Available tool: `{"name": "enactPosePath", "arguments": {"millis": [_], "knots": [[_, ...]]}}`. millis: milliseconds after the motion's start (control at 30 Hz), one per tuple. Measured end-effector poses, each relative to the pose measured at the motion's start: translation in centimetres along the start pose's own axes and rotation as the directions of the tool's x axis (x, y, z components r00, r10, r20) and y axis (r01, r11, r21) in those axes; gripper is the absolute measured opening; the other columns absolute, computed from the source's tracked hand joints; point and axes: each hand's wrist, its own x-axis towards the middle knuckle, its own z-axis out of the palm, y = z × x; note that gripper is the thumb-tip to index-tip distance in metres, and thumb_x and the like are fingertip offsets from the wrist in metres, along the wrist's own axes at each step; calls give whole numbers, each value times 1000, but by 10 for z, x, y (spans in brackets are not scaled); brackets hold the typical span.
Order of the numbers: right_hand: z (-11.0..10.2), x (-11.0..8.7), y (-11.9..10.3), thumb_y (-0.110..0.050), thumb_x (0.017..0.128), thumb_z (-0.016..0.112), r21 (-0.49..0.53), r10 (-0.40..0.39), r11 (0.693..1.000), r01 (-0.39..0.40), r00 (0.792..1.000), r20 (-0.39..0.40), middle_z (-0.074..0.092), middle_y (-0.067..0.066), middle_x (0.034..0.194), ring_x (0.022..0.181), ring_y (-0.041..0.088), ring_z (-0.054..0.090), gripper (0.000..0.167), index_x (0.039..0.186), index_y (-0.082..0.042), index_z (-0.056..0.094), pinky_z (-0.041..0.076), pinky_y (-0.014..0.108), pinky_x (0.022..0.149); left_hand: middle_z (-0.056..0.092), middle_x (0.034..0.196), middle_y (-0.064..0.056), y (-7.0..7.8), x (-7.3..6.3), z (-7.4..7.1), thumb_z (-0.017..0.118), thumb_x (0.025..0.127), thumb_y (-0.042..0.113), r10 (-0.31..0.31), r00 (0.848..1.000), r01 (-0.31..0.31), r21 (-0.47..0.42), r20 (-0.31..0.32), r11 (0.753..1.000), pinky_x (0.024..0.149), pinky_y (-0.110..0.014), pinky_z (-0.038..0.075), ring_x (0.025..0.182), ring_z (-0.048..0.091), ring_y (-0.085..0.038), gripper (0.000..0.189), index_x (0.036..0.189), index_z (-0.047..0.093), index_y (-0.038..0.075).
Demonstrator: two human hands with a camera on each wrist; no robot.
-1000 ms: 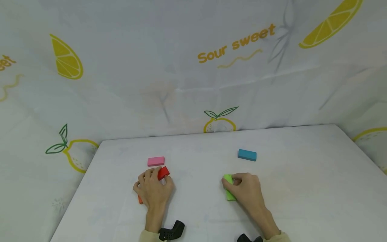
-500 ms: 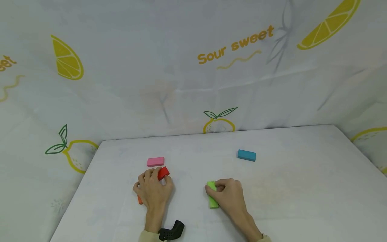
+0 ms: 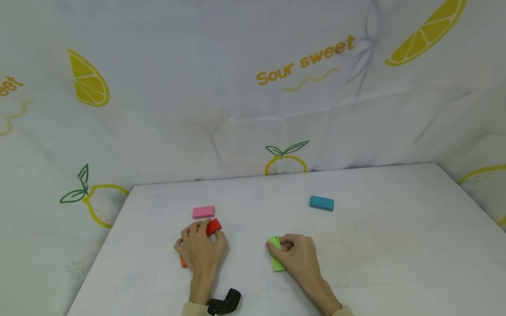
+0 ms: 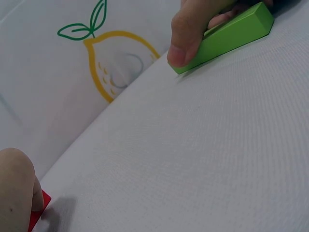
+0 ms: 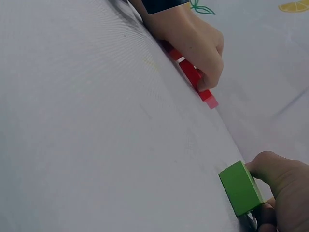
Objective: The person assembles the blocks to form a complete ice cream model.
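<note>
My left hand (image 3: 200,249) rests over a red block (image 3: 214,226) and grips it, thumb at its near right side and fingers across its far side. From under that hand's left edge pokes the end of an orange block (image 3: 183,261); the rest is hidden. To the right, my right hand (image 3: 301,256) pinches a light green block (image 3: 278,265) between thumb and fingers, its long side pointing away from me. The left wrist view shows the green block (image 4: 231,38) low over the white cloth, the thumb on its end.
A pink block (image 3: 203,212) lies just beyond the left hand. Farther back on the right is a blue block (image 3: 322,203). White cloth covers the table (image 3: 387,245), and a lemon-printed cloth (image 3: 178,87) hangs behind its far edge.
My right hand has carried the green block left and a little toward me, mostly in the first half second. The left hand has stayed on the red block.
</note>
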Motion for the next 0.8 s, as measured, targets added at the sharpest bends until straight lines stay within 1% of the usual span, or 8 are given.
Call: {"name": "enactPosePath", "arguments": {"millis": [233,400,633,800], "knots": [[0,-1,1,-19,76,89,4,-10,1000,10,1000,-6,58,-5,54,52,-1,47,22,78,1,79,44,16,54,72,103,-19,-1,0,1,65,79,20,5,1000,-5,2,4,1000,90,-61,33,100,58,-39,32,105,76,6],[-2,-2,1,-20,76,89,13,2,1000,-2,1000,-7,59,-5,54,51,-1,47,23,80,1,80,42,15,52,72,103,-19,0,-1,2,65,79,19,29,1000,-29,-3,0,1000,89,-61,34,99,59,-39,32,106,77,5],[-1,-2,2,-19,75,90,21,-21,1000,21,1000,-17,57,-6,52,51,-2,45,22,78,-1,80,41,16,51,72,103,-19,-2,-1,4,65,79,16,70,997,-70,9,-19,998,86,-61,35,97,60,-41,31,106,78,7],[0,-1,3,-19,75,90,28,-28,999,28,999,-21,56,-7,52,51,-2,45,21,75,-1,79,42,16,53,71,104,-19,-2,-1,4,63,79,16,78,997,-78,4,-15,997,87,-61,35,98,60,-40,32,107,79,8]]}}
